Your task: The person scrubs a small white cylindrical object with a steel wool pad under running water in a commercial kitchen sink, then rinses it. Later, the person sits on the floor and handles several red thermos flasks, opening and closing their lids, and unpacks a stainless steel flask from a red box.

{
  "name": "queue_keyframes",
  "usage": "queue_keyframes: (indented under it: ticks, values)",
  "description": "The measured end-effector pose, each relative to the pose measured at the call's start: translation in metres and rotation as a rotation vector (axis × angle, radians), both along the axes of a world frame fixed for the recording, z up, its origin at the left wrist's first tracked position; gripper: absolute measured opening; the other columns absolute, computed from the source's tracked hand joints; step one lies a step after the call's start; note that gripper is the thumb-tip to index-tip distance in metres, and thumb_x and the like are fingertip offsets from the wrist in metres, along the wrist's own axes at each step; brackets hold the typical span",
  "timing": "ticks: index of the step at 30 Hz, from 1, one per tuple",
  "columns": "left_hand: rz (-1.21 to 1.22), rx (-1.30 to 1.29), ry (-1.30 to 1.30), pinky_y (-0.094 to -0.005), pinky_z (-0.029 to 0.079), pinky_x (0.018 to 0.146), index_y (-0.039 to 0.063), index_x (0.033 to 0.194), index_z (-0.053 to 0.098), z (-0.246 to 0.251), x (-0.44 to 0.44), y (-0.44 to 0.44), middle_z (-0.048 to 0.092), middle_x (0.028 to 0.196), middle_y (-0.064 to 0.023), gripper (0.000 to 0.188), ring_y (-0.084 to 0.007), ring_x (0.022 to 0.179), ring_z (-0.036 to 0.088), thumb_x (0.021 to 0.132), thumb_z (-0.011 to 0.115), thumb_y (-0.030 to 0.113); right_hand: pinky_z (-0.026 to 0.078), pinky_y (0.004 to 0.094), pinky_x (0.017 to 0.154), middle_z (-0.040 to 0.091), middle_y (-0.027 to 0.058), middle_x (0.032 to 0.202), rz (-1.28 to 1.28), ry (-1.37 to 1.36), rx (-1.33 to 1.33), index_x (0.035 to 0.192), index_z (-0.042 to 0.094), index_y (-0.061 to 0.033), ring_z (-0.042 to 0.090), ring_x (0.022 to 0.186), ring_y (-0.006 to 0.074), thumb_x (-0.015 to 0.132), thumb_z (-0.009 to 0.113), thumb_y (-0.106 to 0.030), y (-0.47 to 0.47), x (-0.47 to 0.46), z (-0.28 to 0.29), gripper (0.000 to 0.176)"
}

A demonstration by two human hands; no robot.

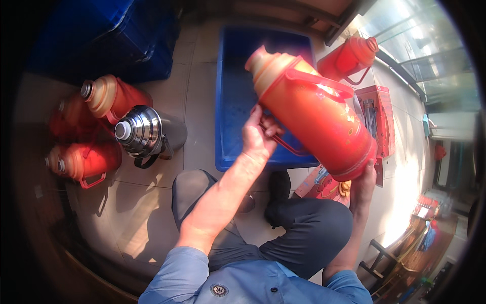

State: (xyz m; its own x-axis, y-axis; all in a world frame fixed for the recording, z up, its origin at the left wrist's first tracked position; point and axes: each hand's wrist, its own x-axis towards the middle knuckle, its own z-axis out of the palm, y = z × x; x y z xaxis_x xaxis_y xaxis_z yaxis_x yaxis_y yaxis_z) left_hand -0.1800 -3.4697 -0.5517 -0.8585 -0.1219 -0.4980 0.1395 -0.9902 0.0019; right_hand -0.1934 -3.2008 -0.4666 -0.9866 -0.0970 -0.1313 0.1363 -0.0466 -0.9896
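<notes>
I hold a red vacuum flask (315,114) with a pale yellow shoulder and flower print, tilted with its mouth towards the upper left. My left hand (262,131) is closed round its lower side handle. Under the base, my right hand (364,182) grips the bottom rim, its fingers partly hidden. A second, broad handle (319,81) faces up on the flask's other side. Beneath the flask lies a shallow blue plastic tray (219,114) on the floor. Whether a stopper sits in the flask's mouth cannot be told.
To the left stand a chrome-topped steel flask (146,131) and several red flasks (95,161). Another red flask (345,59) is beyond the tray. An open red carton (383,121) lies on the right. Blue bins (152,57) stand upper left, a glass panel (414,41) upper right.
</notes>
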Motion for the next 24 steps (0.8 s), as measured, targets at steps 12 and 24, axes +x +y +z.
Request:
queue_keyframes:
  ticks: [12,24]
  values:
    - [-0.023,0.289,-0.226,-0.0296,0.043,0.064,0.013,0.094,0.053,-0.033,0.013,0.062,0.04,0.06,0.0026,0.026,-0.0094,0.052,0.044,0.098,0.04,0.035,0.037,0.0321,0.098,0.051,0.0124,0.124,0.029,0.199,0.538,0.124,0.051,0.005,0.048,0.114,0.0194,0.094,0.054,-0.032,-0.026,-0.007,0.048,0.047]
    - [-0.006,0.366,-0.429,-0.0348,0.051,0.061,0.018,0.096,0.053,-0.052,0.015,0.051,0.052,0.066,0.001,0.027,-0.0131,0.058,0.054,0.097,0.04,0.042,0.038,0.0344,0.097,0.048,0.0154,0.126,0.27,0.526,0.856,0.117,0.058,0.0034,0.047,0.117,0.0258,0.09,0.06,-0.023,-0.079,-0.036,0.055,0.037]
